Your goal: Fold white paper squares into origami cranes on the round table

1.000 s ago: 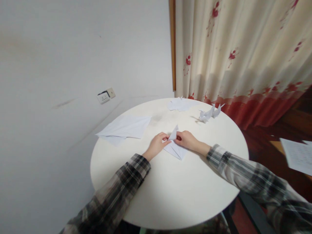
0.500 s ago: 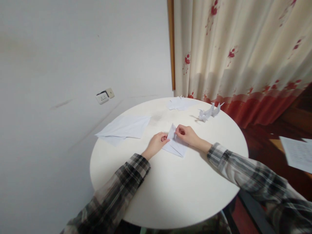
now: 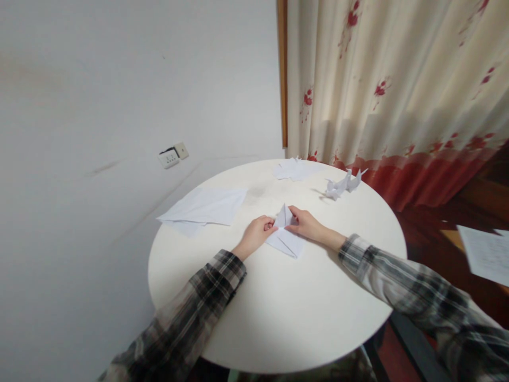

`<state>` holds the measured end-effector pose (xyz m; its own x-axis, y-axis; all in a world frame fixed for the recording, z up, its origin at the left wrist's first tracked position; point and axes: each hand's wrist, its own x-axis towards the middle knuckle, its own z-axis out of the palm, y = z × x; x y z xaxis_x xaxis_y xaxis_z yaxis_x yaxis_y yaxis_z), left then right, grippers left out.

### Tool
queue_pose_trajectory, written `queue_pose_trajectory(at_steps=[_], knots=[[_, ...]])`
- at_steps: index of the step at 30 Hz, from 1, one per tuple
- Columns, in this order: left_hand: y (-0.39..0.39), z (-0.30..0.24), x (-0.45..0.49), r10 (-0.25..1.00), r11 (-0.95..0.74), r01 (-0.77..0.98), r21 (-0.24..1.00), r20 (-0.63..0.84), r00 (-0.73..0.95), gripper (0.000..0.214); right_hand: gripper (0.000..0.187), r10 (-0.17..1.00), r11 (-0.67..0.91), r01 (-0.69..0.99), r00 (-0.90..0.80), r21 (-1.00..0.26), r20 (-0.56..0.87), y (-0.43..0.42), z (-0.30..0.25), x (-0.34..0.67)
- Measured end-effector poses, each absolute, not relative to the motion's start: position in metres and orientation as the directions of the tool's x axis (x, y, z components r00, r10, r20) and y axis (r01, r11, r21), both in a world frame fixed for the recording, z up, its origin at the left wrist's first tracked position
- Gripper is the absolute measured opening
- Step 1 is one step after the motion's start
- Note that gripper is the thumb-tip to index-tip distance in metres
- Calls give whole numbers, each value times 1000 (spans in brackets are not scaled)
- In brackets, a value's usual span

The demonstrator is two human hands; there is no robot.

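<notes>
A small folded sheet of white paper [image 3: 287, 241] lies near the middle of the round table, with a pointed flap raised at its far end. My left hand [image 3: 257, 233] pinches the flap's left side, thumb on the near face and fingers curled. On the other side, my right hand [image 3: 305, 223] grips the flap's right edge between thumb and fingers. The paper's near part rests flat, a fold line running slantwise across it. What the fingertips do behind the flap is hidden.
The white round table [image 3: 254, 313] stands against a wall. Larger white sheets [image 3: 207, 207] lie at its left edge, smaller paper pieces [image 3: 291, 168] at the back. Folded paper figures [image 3: 344, 184] stand back right. Written sheets [image 3: 485, 252] lie lower, beyond the table's right.
My right hand's thumb has come down onto the near face of the flap, and its fingers have spread along the right edge. The left hand keeps its pinch.
</notes>
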<state>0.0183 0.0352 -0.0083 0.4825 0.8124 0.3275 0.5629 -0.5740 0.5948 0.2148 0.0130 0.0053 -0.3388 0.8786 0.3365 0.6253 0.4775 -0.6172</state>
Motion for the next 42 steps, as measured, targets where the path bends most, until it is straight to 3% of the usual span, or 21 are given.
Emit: queue_pose_trajectory(at_steps=[3, 6, 17, 22, 27, 32, 38, 42], knots=[[32, -6, 19, 809, -577, 558, 596, 326, 489, 10, 26, 868, 497, 623, -372, -605, 330, 12, 8, 215], [28, -3, 21, 799, -583, 535, 612, 313, 513, 11, 19, 860, 509, 606, -384, -611, 336, 14, 8, 216], [22, 1, 25, 817, -558, 543, 627, 304, 490, 19, 25, 843, 525, 525, -429, -670, 324, 13, 5, 216], [21, 1, 26, 778, -621, 563, 546, 342, 527, 20, 24, 860, 497, 535, -412, -683, 302, 11, 7, 214], [14, 5, 30, 744, -666, 566, 486, 382, 547, 5, 18, 842, 531, 559, -431, -637, 324, 7, 11, 212], [5, 12, 35, 759, -644, 489, 588, 416, 501, 21, 15, 817, 574, 579, -444, -579, 367, 5, 10, 209], [3, 15, 35, 662, -746, 446, 494, 484, 572, 12, 21, 788, 615, 558, -460, -557, 408, 5, 7, 206], [4, 13, 35, 674, -739, 484, 469, 524, 521, 24, 24, 782, 623, 602, -457, -500, 424, 4, 9, 205]])
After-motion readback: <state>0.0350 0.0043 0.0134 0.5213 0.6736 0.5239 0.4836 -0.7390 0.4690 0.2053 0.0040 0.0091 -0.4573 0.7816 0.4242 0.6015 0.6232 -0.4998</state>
